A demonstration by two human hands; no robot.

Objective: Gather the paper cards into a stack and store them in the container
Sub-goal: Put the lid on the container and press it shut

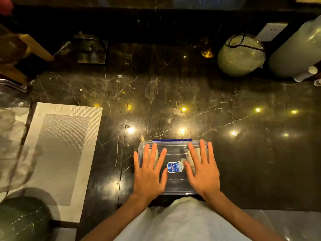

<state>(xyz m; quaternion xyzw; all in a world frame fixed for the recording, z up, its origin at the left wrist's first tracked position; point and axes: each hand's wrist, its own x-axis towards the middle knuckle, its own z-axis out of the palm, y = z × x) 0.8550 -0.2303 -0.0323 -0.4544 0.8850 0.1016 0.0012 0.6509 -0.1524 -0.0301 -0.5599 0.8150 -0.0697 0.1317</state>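
A clear plastic container (pixel 173 145) with a blue clasp at its far edge sits on the black marble table near its front edge. Its clear lid, bearing a blue and white label (pixel 174 167), lies on top. My left hand (pixel 149 171) rests flat on the lid's left half, fingers spread. My right hand (pixel 202 167) rests flat on the right half. Pale paper cards (pixel 197 154) show through the lid beneath my right fingers, and another pale piece shows beneath my left fingers.
A grey woven placemat (pixel 62 153) lies to the left. A round pale jar (pixel 241 55) and a tall pale vessel (pixel 298 49) stand at the back right. A dark green round object (pixel 22 220) sits at the bottom left, and wooden pieces (pixel 34 47) at the far left.
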